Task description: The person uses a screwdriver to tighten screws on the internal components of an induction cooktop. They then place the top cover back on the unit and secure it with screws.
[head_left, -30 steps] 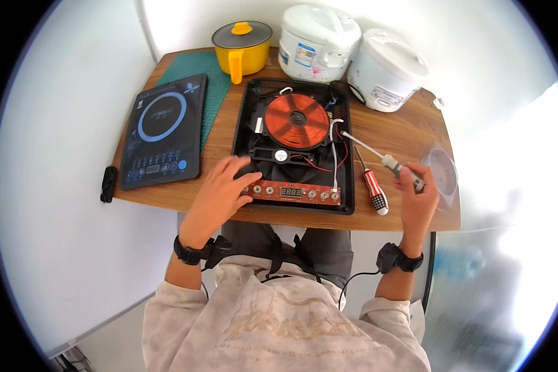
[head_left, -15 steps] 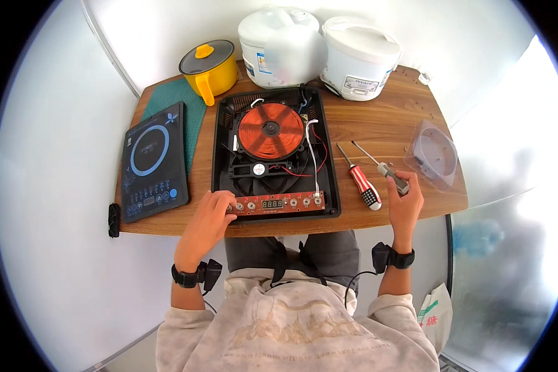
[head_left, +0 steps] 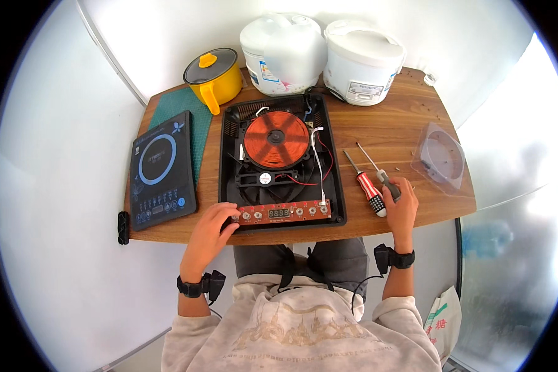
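Observation:
An opened induction cooker base [head_left: 337, 186] lies in front of me. It bears a round copper coil [head_left: 276, 140], a fan below the coil, loose red and white wires, and a red control board [head_left: 263, 214] along its near edge. My left hand [head_left: 211, 232] grips the board's left end, fingertips on top and thumb at the near side. My right hand [head_left: 402, 201] is closed round the grey handle of a screwdriver [head_left: 382, 176], whose shaft points away toward the far left. Touching or close beside it lies a second screwdriver [head_left: 367, 186] with a red, white and checkered handle.
On the left, the cooker's black glass top [head_left: 161, 173] lies partly on a green mat [head_left: 180, 105]. Behind stand a yellow pot [head_left: 222, 85], a white appliance [head_left: 279, 56] and a white rice cooker [head_left: 361, 68]. A clear plastic container [head_left: 441, 158] rests at right, with small screws scattered nearby.
My right hand has moved slightly left and nearer with the grey screwdriver, bringing it closer to the other one. My left hand stays at the board's end. The whole view has shifted a little.

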Demonstrator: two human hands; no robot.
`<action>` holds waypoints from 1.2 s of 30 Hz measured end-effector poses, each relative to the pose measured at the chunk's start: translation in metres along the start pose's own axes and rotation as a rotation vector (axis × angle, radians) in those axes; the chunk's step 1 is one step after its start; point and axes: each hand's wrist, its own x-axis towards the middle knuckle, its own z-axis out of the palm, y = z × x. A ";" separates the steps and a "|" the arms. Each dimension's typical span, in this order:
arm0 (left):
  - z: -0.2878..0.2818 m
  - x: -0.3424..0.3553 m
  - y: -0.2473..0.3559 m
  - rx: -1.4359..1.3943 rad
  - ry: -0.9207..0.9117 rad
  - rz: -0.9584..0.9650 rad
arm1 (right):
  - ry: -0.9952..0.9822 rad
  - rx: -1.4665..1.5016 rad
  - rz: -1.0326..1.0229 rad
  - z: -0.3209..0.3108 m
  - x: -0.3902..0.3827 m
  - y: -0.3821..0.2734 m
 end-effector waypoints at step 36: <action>-0.045 -0.032 -0.101 0.214 0.095 -0.353 | -0.106 0.117 -0.032 0.000 -0.059 -0.050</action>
